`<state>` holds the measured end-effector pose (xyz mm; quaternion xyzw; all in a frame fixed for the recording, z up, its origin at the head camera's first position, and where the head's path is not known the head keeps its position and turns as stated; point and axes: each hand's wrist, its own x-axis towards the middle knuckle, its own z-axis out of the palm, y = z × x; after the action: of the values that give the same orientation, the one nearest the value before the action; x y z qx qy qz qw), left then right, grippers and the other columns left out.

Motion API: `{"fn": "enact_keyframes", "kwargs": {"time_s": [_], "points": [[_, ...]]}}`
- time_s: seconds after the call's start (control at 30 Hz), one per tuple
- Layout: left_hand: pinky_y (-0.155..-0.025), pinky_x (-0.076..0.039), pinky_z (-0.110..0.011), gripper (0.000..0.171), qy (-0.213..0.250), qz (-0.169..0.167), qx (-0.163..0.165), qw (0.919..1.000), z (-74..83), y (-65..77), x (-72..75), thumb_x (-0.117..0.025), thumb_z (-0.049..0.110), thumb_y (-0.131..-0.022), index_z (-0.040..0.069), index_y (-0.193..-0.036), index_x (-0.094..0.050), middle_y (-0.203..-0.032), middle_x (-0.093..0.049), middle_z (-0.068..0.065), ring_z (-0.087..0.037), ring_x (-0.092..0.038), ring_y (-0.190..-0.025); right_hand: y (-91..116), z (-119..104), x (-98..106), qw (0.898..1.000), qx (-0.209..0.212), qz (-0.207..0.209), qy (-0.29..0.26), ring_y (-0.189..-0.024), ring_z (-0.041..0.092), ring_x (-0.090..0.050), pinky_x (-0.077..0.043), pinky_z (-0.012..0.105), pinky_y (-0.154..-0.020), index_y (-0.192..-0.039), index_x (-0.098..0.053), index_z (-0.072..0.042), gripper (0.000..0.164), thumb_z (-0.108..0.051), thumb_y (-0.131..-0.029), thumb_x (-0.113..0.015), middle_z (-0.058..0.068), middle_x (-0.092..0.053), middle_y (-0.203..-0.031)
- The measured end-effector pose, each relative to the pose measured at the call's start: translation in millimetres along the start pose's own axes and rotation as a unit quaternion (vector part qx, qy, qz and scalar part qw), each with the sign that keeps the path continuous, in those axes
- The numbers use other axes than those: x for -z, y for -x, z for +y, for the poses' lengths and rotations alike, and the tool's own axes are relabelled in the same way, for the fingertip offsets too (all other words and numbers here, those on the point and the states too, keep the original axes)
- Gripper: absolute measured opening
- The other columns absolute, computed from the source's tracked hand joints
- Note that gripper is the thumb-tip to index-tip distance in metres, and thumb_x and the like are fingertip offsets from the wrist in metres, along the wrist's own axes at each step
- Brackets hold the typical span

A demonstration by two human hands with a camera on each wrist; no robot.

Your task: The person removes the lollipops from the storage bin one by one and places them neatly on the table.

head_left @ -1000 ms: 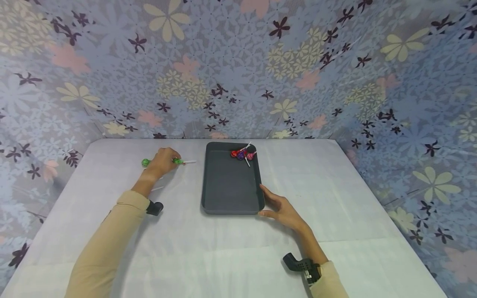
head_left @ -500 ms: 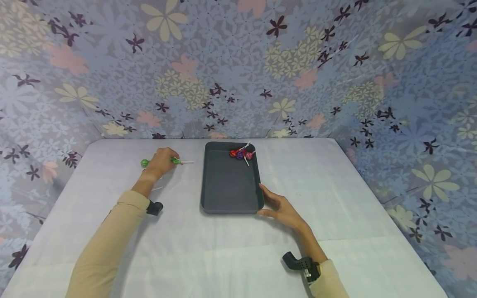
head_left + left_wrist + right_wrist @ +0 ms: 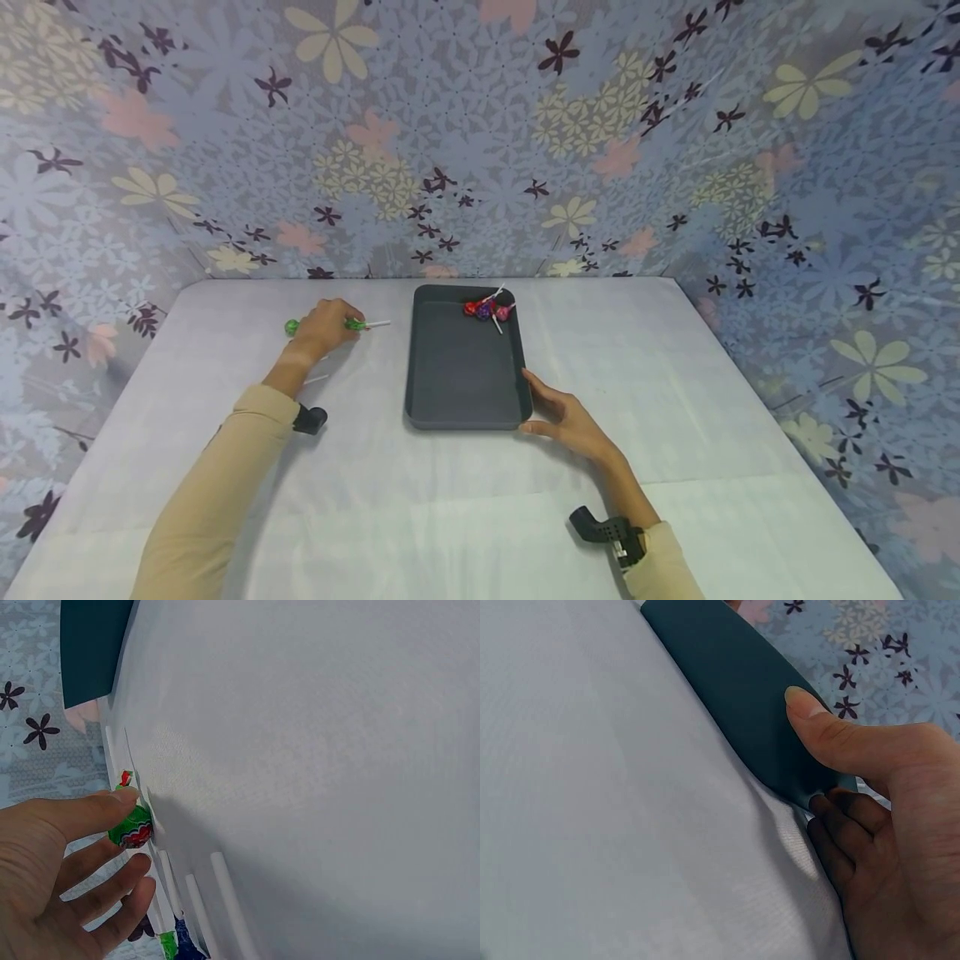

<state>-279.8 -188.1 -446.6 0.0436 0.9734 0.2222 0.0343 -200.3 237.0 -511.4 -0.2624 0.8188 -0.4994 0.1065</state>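
Fingertips of my left hand (image 3: 324, 324) come down over a small cluster of lollipops on the white tablecloth (image 3: 675, 392). From the left wrist view my thumb tip presses against a green-wrapped lollipop (image 3: 132, 828), and my other fingers (image 3: 112, 889) are spread loosely below it, slightly bent, touching nothing I can make out. Several white sticks (image 3: 225, 904) lie side by side just beside that candy, and another green wrapper end and a dark blue one peek out near the bottom edge. From the head view one green lollipop head (image 3: 291, 327) shows to the left of my knuckles and a second green one (image 3: 352, 324) to the right, its stick pointing toward the tray.

My right hand (image 3: 566, 417) is on the near right corner of the dark tray (image 3: 457, 375). The thumb (image 3: 814, 712) lies flat along the tray's outer wall, and the other fingers (image 3: 847, 847) are curled under the corner, so that hand grips the rim.

The tray sits in the middle of the table, its long side running away from me. In its far right corner lies a small heap of lollipops (image 3: 486, 309), red, purple and pink, sticks pointing different ways. Both my sleeves are beige, and floral fabric walls (image 3: 480, 150) stand around the table.
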Motion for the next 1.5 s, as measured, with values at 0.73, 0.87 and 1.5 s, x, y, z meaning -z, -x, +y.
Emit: {"fn": "enact_keyframes", "kwargs": {"time_s": [0.73, 0.87, 1.5], "points": [[-0.089, -0.050, -0.057, 0.032, 0.011, 0.043, -0.030, 0.9986, 12.7, -8.9, 4.6, -0.069, 0.009, -0.088, 0.005, -0.120, -0.068, -0.127, -0.061, -0.024, -0.044, -0.057, -0.116, 3, 1, 2, 1.000, 0.006, -0.001, -0.013, -0.147, 0.026, -0.025, -0.026, 0.009, -0.109, -0.155, -0.028, -0.014, 0.087, -0.021, -0.084, -0.077, 0.006, -0.024, -0.161], [-0.086, -0.052, -0.055, 0.029, 0.008, 0.078, -0.062, 0.9950, 27.7, -15.4, 3.7, -0.069, 0.008, -0.088, 0.006, -0.117, -0.070, -0.123, -0.065, -0.021, -0.041, -0.062, -0.108, 3, 0, 2, 1.000, 0.004, 0.001, -0.015, -0.147, 0.025, -0.026, -0.026, 0.009, -0.109, -0.155, -0.028, -0.014, 0.087, -0.020, -0.084, -0.077, 0.006, -0.024, -0.161], [-0.096, -0.052, -0.043, 0.026, 0.072, 0.056, -0.174, 0.9804, 99.2, -38.6, -23.9, -0.069, 0.004, -0.089, -0.001, -0.114, -0.070, -0.118, -0.069, -0.017, -0.032, -0.064, -0.113, 1, -2, 1, 1.000, -0.011, -0.001, -0.002, -0.148, 0.023, -0.024, -0.023, 0.039, -0.118, -0.155, -0.028, -0.018, 0.087, -0.023, -0.083, -0.077, 0.003, -0.024, -0.161]]}}
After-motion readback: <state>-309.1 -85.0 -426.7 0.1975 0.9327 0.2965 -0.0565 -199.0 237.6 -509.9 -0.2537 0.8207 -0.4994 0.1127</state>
